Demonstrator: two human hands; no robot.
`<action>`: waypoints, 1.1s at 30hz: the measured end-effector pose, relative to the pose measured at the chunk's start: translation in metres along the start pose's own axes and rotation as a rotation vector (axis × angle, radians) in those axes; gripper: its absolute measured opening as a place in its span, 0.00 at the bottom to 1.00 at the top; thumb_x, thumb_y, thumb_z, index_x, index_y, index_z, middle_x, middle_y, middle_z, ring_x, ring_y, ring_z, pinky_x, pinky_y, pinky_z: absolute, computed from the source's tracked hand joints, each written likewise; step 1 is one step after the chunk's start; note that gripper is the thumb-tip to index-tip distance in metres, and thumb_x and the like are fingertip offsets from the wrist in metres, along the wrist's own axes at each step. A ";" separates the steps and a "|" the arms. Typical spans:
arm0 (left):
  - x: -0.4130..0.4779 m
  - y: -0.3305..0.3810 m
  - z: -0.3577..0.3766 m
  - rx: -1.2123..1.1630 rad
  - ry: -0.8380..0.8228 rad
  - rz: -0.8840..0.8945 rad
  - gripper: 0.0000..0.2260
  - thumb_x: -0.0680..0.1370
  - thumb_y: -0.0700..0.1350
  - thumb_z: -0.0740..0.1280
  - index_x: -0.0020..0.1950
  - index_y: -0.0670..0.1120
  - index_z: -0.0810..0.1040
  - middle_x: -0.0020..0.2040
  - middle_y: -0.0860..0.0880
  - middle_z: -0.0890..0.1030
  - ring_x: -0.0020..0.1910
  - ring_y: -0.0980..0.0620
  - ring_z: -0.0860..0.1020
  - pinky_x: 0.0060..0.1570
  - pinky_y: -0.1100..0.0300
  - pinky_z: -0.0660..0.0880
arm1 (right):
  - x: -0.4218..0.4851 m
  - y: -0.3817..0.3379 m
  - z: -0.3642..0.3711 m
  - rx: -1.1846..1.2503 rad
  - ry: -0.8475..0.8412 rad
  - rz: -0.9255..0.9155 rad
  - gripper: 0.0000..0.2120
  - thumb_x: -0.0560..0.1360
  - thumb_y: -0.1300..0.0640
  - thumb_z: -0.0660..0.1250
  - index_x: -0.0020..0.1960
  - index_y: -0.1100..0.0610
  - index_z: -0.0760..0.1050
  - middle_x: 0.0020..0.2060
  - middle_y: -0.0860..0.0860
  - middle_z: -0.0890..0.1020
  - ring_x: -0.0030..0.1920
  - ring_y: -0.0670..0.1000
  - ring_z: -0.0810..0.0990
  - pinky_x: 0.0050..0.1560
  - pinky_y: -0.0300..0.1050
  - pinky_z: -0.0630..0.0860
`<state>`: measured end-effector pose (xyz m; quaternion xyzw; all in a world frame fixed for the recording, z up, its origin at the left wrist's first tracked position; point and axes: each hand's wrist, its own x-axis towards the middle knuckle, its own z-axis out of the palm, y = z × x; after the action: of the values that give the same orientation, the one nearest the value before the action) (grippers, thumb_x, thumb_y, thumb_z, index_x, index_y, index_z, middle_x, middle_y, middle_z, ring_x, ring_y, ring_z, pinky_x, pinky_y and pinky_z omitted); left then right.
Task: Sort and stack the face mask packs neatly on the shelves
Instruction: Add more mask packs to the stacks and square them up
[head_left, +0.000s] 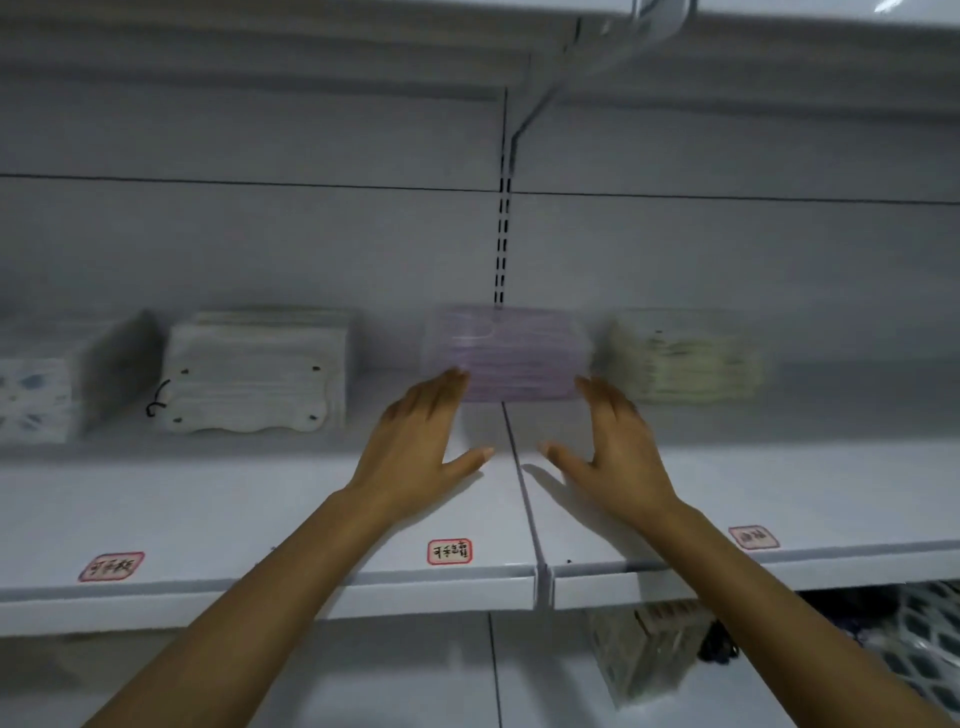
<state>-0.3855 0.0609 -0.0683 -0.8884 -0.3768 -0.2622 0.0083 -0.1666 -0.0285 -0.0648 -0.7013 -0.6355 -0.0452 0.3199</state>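
The lilac stack of plastic-wrapped face mask packs (506, 356) sits at the back of the white metal shelf (260, 514), over the seam between 2 boards. To square it well, both palms should press its 2 short ends evenly. The left hand (415, 447) and right hand (613, 457) flank it, each grip spread apart and holding nothing; the stack looks soft, blurred, with thin layered edges.

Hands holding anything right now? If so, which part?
Nothing is clearly gripped. The left hand and right hand are open, fingers spread, flanking the lower corners of the purple stack of face mask packs. Blur hides whether the fingertips touch it.
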 end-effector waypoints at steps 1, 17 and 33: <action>0.006 0.009 0.008 0.017 0.005 -0.010 0.39 0.74 0.68 0.57 0.79 0.50 0.51 0.79 0.50 0.56 0.76 0.48 0.59 0.72 0.52 0.58 | 0.003 0.011 -0.005 0.037 -0.013 0.004 0.38 0.73 0.44 0.70 0.75 0.57 0.60 0.72 0.56 0.66 0.72 0.56 0.64 0.71 0.51 0.62; 0.043 0.036 0.044 0.040 0.021 -0.044 0.35 0.75 0.64 0.59 0.77 0.47 0.62 0.78 0.48 0.60 0.74 0.47 0.61 0.71 0.56 0.59 | 0.110 0.071 0.030 0.798 -0.057 0.582 0.27 0.77 0.45 0.66 0.65 0.66 0.72 0.56 0.60 0.79 0.55 0.56 0.78 0.45 0.39 0.66; 0.116 -0.032 0.111 0.207 0.095 -0.038 0.43 0.73 0.72 0.54 0.78 0.43 0.56 0.77 0.39 0.58 0.76 0.39 0.58 0.69 0.37 0.57 | 0.141 0.067 0.049 1.112 -0.065 0.741 0.40 0.58 0.21 0.65 0.58 0.47 0.77 0.57 0.49 0.82 0.55 0.52 0.81 0.56 0.56 0.80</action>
<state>-0.2891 0.1850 -0.1146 -0.8620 -0.4177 -0.2641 0.1128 -0.0949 0.1189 -0.0636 -0.6049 -0.2907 0.4230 0.6088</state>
